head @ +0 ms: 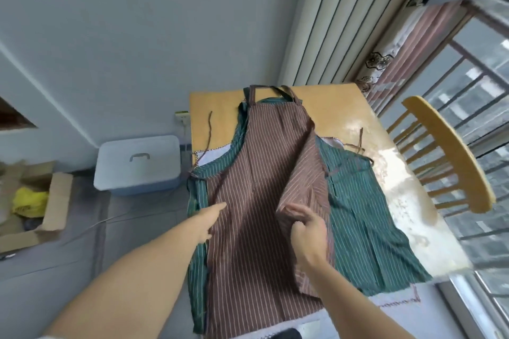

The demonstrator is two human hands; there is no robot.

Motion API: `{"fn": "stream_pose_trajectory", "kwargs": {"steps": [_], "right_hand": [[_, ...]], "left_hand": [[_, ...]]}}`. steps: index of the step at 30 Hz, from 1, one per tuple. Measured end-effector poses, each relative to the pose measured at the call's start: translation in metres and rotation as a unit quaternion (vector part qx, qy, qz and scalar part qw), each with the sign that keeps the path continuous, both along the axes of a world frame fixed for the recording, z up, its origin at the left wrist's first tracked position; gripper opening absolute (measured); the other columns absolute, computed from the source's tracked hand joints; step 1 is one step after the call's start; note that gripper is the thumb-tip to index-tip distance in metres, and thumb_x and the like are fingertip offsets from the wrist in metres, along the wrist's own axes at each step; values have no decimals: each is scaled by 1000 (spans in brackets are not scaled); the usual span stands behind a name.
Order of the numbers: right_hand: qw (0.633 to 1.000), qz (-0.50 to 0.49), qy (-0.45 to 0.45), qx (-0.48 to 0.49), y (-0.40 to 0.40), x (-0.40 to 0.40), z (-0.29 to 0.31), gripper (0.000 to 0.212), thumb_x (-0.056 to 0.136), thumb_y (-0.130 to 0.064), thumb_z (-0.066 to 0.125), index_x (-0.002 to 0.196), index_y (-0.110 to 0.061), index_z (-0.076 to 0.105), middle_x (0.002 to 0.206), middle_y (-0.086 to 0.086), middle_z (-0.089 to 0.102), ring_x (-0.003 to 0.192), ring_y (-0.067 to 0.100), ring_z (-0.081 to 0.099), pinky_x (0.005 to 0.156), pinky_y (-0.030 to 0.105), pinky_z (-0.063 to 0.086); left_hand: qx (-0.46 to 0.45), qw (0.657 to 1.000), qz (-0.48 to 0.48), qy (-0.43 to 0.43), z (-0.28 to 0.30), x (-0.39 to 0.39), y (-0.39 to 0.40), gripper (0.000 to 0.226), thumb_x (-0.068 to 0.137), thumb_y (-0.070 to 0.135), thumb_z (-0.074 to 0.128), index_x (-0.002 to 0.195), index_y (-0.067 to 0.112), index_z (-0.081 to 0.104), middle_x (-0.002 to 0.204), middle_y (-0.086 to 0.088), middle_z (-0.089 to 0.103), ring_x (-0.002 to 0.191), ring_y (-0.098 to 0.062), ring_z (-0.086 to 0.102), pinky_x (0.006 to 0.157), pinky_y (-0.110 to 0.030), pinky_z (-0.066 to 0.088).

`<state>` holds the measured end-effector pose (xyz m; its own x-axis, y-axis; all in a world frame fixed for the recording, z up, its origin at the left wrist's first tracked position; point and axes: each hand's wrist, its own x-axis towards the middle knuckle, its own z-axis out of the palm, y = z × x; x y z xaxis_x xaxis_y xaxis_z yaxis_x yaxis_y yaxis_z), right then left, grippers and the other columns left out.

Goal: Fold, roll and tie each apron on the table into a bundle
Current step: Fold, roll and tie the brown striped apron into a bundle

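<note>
A brown striped apron (256,162) lies on top of a green striped apron (358,201) on the wooden table (336,107). A white apron (214,152) peeks out beneath both. My right hand (305,226) grips the brown apron's right edge and holds it lifted and folded over toward the middle. My left hand (210,219) lies with straight fingers on the brown apron's left side, pressing it flat. Brown neck straps (272,89) lie at the far end, and thin ties (210,129) trail on the table at both sides.
A wooden chair (446,157) stands at the table's right, by the barred window (484,107). On the floor at the left sit a lidded blue-white storage box (137,162) and an open cardboard box (41,201) with a yellow bag. A wall is behind the table.
</note>
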<state>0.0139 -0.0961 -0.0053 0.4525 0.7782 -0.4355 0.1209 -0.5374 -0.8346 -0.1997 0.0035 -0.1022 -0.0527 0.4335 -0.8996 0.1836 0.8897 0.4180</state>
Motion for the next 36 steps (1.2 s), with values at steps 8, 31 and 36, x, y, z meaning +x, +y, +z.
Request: {"fn": "stream_pose_trajectory", "kwargs": {"steps": [8,31,36], "right_hand": [[929,290,39,-224,-39,-46,-69,51,89,15,39,117,-20,63,102,4,74,84,14,74,71,23,58],[933,280,-67,-214,-36,-36,-84,35,97,-8,62,128,-23,63,110,-8,72,95,11,73,83,34,63],[933,104,-297,-174,-23,37,-92,52,93,-24,71,140,-26,50,130,-6,62,109,14,64,93,37,58]], "left_hand": [[-20,985,93,-146,-6,-25,29,67,78,53,78,129,13,66,124,-16,70,115,-36,65,103,-52,48],[355,923,-11,150,-11,-17,54,25,85,5,68,85,20,48,83,1,56,72,-22,57,60,-31,46],[442,812,-337,181,-19,27,20,66,79,35,82,136,33,49,154,3,37,145,-19,30,119,-43,29]]}}
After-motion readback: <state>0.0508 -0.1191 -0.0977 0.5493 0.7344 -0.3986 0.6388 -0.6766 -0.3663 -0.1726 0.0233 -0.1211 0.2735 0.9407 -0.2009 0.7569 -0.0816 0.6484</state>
